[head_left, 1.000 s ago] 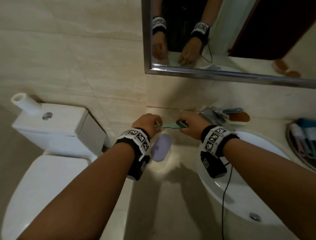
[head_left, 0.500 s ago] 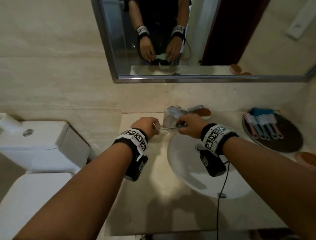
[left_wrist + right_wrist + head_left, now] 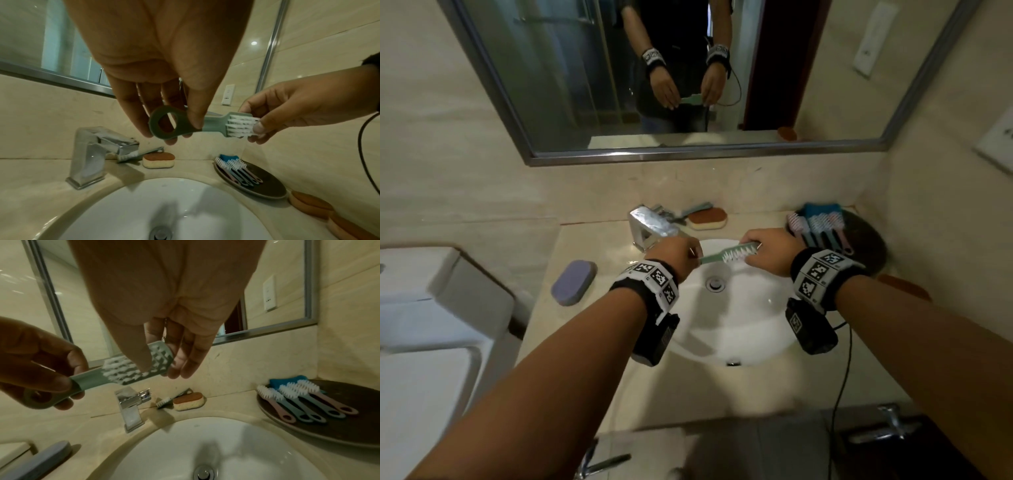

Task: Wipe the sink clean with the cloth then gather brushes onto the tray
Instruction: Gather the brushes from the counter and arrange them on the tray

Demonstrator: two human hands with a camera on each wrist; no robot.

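1. You are in the gathering step: the sink (image 3: 739,329) below your fingers looks white and bare, and four brushes (image 3: 308,402) already lie side by side on the dark tray (image 3: 320,433), to the right of and below your right fingertips.
2. Your left hand (image 3: 164,91) pinches the ring end of the green brush (image 3: 205,125), thumb in front, fingers behind; your right hand (image 3: 170,331) holds its bristle head between thumb and fingers. The brush hangs level over the basin.
3. As I judge it, the next move calls for the left fingers to let go, so the right hand can carry the brush across to the tray and lay it beside the others.
4. One more brush (image 3: 170,398) lies behind the tap (image 3: 92,155), beyond your fingers, beside a sponge (image 3: 159,160); it probably goes next.
5. The counter (image 3: 592,342) is pale stone; a mirror (image 3: 654,68) hangs above your hands, and a purple pad (image 3: 573,282) lies left of your left wrist.
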